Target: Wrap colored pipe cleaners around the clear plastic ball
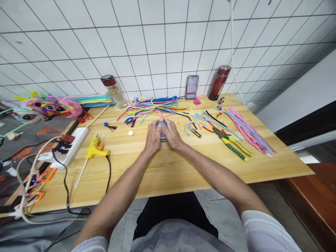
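At the middle of the table, my left hand (153,135) and my right hand (172,134) are cupped round a small round blue-grey thing (163,137) with red near its lower edge. The thumbs lie over its top, and the fingers curl along its sides, so most of it is covered and its kind is unclear. Just beyond the fingertips lies a loose heap of coloured pipe cleaners (157,106). To the right of my right hand is a pair of small thread snips (195,132). A white scrap (130,133) rests left of my left hand.
Pliers (232,143) and a pink-and-blue pipe cleaner bundle (248,129) lie to the right. A yellow glue gun (96,148) and a power strip (75,147) with trailing cords are left. A glass bottle (115,92), phone (192,87) and red flask (219,84) stand by the wall.
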Demonstrator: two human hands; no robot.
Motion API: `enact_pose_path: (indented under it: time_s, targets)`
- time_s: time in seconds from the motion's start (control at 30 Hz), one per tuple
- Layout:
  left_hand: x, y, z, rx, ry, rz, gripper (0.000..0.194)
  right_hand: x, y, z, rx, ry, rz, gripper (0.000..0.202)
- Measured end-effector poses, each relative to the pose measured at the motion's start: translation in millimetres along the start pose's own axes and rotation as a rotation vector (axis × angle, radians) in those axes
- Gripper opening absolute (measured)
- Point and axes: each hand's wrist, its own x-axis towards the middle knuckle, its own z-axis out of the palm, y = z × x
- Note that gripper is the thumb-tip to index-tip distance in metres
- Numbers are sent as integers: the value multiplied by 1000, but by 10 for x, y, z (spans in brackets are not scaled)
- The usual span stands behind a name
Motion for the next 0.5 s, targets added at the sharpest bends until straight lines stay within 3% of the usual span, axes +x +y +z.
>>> enact_pose_path:
  time_s: [0.2, 0.5]
  targets:
    - [-9, 25, 12, -23, 13, -28, 51, -8, -5, -19, 34, 1, 14, 72]
    - [149, 89, -19, -41, 122, -72, 54, -59, -2, 8, 27, -14, -49, 70]
